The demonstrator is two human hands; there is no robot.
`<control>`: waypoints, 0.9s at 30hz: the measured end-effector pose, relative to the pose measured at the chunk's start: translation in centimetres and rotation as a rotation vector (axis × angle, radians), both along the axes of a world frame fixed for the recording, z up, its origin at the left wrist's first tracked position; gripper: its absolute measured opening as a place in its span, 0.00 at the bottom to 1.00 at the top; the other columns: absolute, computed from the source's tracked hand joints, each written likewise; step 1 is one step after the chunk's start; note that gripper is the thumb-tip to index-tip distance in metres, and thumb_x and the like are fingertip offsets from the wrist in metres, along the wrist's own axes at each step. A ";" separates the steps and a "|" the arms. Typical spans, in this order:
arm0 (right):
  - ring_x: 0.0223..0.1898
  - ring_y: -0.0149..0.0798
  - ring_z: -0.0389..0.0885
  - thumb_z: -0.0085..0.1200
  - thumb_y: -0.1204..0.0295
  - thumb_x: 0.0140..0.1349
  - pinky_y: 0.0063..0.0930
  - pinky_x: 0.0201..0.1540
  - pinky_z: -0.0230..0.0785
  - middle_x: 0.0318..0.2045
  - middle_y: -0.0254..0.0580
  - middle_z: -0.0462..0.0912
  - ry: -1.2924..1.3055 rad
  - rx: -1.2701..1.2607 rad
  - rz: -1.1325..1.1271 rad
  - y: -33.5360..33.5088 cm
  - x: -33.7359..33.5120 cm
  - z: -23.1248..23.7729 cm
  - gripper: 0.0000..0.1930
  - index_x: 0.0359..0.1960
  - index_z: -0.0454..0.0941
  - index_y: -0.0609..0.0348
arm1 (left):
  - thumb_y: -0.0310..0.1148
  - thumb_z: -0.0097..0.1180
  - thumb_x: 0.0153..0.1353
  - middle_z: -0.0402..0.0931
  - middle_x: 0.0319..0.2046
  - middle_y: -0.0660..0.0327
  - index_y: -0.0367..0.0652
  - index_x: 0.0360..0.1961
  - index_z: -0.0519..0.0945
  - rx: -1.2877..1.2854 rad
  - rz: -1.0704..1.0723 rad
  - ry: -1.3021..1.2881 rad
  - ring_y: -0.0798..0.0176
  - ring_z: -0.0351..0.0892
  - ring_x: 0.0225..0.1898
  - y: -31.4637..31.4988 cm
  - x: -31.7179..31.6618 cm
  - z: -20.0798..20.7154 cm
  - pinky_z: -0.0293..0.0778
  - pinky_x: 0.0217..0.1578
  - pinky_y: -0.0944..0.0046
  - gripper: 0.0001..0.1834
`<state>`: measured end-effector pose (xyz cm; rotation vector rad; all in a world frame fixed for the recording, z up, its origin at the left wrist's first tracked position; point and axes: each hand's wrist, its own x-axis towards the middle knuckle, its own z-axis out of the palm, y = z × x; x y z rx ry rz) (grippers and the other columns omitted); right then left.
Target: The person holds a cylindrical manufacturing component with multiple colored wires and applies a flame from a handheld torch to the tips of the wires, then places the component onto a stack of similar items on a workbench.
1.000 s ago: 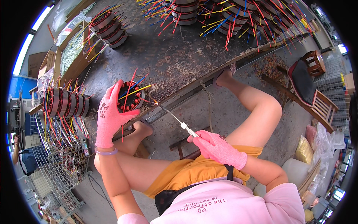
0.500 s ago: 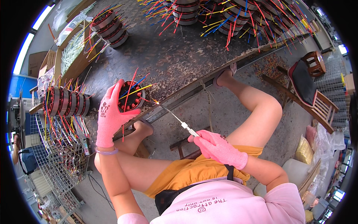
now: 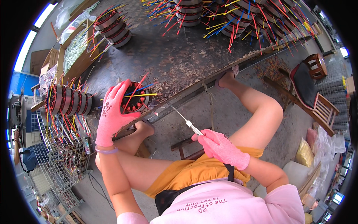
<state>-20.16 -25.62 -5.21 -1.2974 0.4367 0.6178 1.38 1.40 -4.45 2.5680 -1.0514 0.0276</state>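
Note:
My left hand (image 3: 115, 110), in a pink glove, is closed around the left side of a round motor stator (image 3: 143, 101) on the bench edge, thumb in front. Red, blue and yellow leads stick out of its ring of red-wound coils. Low on its right, a short red lead points toward the bench edge, a small pale bit at its end. My right hand (image 3: 220, 148), gloved alike, grips a slim white-handled tool (image 3: 193, 127) with a thin metal shaft. The shaft's tip lies near the bench edge, apart from the stator; its exact end is hard to make out.
Stacked stators with coloured leads stand at the bench's far left (image 3: 116, 33), back (image 3: 188, 14) and back right (image 3: 242, 20). Another stack (image 3: 69, 100) lies left of my hand. Nearby are a wooden box (image 3: 85, 61) of pale tubes, a wire rack (image 3: 56, 151) and a chair (image 3: 306, 83).
The tool's tip has come away from the red lead, where a bright spot showed, and shifted right. That lead now points lower, and the yellow lead lies more level across the stator.

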 end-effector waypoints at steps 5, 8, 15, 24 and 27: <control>0.21 0.20 0.63 0.44 0.65 0.75 0.19 0.24 0.59 0.21 0.26 0.68 -0.018 0.014 -0.011 0.1 0.2 0.1 0.14 0.51 0.75 0.63 | 0.35 0.76 0.33 0.71 0.59 0.50 0.43 0.66 0.69 -0.021 0.042 0.010 0.44 0.67 0.63 -0.7 -0.6 0.0 0.57 0.69 0.47 0.52; 0.20 0.20 0.63 0.44 0.65 0.75 0.19 0.24 0.59 0.21 0.26 0.68 -0.046 0.006 0.001 0.1 0.2 -0.3 0.14 0.51 0.75 0.63 | 0.31 0.75 0.31 0.72 0.58 0.49 0.38 0.66 0.68 0.004 0.019 -0.003 0.44 0.68 0.60 -0.7 -0.3 0.2 0.61 0.65 0.49 0.53; 0.20 0.20 0.63 0.43 0.65 0.76 0.19 0.24 0.59 0.21 0.27 0.68 -0.041 0.007 0.007 0.3 0.2 -0.5 0.14 0.51 0.75 0.62 | 0.33 0.76 0.31 0.71 0.59 0.49 0.38 0.67 0.67 -0.006 -0.016 -0.040 0.43 0.68 0.61 -0.1 -0.2 -0.2 0.63 0.64 0.50 0.55; 0.20 0.20 0.64 0.43 0.64 0.76 0.20 0.23 0.58 0.21 0.26 0.68 -0.036 0.004 0.018 0.4 0.3 -0.7 0.14 0.51 0.75 0.62 | 0.32 0.75 0.32 0.71 0.59 0.49 0.38 0.66 0.67 -0.006 0.031 0.003 0.44 0.68 0.60 -0.3 -0.4 -0.2 0.63 0.64 0.50 0.54; 0.20 0.20 0.63 0.44 0.65 0.75 0.19 0.23 0.58 0.21 0.26 0.68 -0.002 0.028 0.007 0.4 0.4 -0.1 0.15 0.51 0.75 0.62 | 0.32 0.75 0.32 0.71 0.58 0.49 0.38 0.66 0.67 -0.004 0.026 -0.011 0.44 0.69 0.60 -0.2 -0.4 -0.3 0.64 0.63 0.51 0.53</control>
